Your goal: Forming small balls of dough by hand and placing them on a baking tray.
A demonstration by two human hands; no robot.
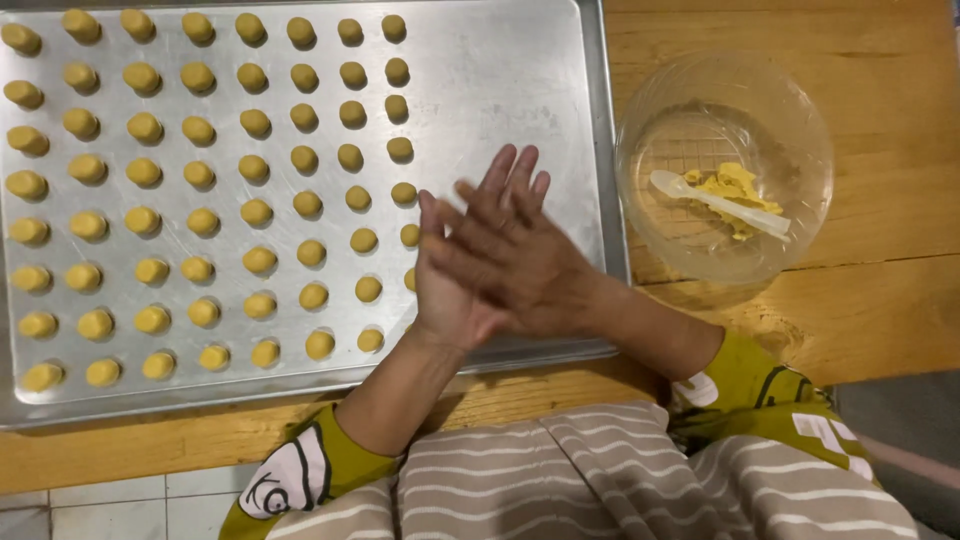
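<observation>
Warm, fairly bright indoor light falls from above. The metal tray [500,70] gives back a soft, dull sheen without harsh glare, and each dough ball [255,123] casts a small shadow. The clear bowl [790,110] shows faint highlights. The hands [490,260] look slightly motion-blurred. Straight edges bend a little near the frame's borders.
</observation>
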